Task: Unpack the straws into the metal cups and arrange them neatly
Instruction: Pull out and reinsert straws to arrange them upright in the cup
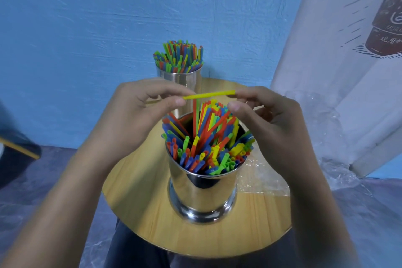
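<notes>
A yellow straw (210,95) lies level in the air above the near metal cup (202,193). My left hand (139,113) pinches its left part between thumb and fingers. My right hand (267,115) touches its right end with a fingertip, thumb just below. The near cup is packed with many coloured straws (206,146), some leaning and crossed. A second metal cup (179,78) stands behind, near the table's far edge, full of upright coloured straws (179,56).
Both cups stand on a small round wooden table (143,191). Crumpled clear plastic wrapping (322,137) lies at the table's right side and on the floor. A blue wall is behind, a white printed panel (348,39) at right.
</notes>
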The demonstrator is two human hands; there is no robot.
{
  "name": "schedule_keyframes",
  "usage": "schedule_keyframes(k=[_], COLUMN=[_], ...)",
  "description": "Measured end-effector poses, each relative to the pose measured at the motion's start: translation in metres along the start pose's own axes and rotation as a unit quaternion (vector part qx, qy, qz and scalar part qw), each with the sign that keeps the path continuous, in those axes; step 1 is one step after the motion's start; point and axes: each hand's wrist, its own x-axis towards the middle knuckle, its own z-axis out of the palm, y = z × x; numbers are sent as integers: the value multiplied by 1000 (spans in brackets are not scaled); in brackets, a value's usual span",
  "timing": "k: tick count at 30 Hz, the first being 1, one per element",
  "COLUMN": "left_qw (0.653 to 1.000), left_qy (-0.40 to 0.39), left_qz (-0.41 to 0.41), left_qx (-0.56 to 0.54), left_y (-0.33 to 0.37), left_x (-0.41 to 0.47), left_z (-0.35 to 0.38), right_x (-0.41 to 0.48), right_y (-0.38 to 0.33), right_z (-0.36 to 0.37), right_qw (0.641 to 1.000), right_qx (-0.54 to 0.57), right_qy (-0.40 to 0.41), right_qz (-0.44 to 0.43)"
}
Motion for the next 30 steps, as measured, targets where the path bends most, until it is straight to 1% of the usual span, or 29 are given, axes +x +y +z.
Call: schedule_keyframes(k=[4,7,11,13,14,15,17,18,20,21,22,23,25,26,28,30], left_qw=[999,999,999,998,995,988,959,934,870,844,830,829,845,856,880,914], left_qy=[-15,-12,1,28,53,86,136,152,171,172,172,175,190,201,218,222], left_qz=[23,17,-20,-62,-88,-114,-144,-157,-186,-189,-187,-184,-169,-154,-114,-80], left_qx=[30,33,29,19,-11,-66,-205,-282,-423,-471,-496,-499,-470,-452,-407,-330], left_y=[3,1,-8,-20,-25,-29,-34,-36,-33,-30,-27,-24,-20,-18,-14,-12], left_x=[-1,-1,-1,0,1,1,1,1,3,4,5,7,11,13,18,21], left_z=[1,1,-5,-13,-18,-22,-27,-26,-22,-19,-17,-16,-15,-16,-20,-20], right_x=[0,-1,-3,-3,-4,-4,-4,-4,-3,-2,-2,-1,-2,-2,-3,-3], right_y=[-8,-9,-9,-9,-8,-7,-4,-2,0,0,1,1,2,2,3,5], right_z=[1,2,1,-2,-4,-5,-5,-4,-2,-1,-1,0,0,0,-1,-3], right_qw=[1000,1000,999,998,998,998,999,999,1000,1000,999,997,993,993,995,997], right_qx=[17,24,38,52,52,49,42,35,19,11,2,-8,-17,-16,-7,10], right_qy=[12,13,29,38,39,38,28,19,-8,-26,-48,-73,-113,-119,-103,-80], right_qz=[-22,-13,-4,-4,-6,-8,-6,-6,-7,-2,6,14,22,21,16,19])
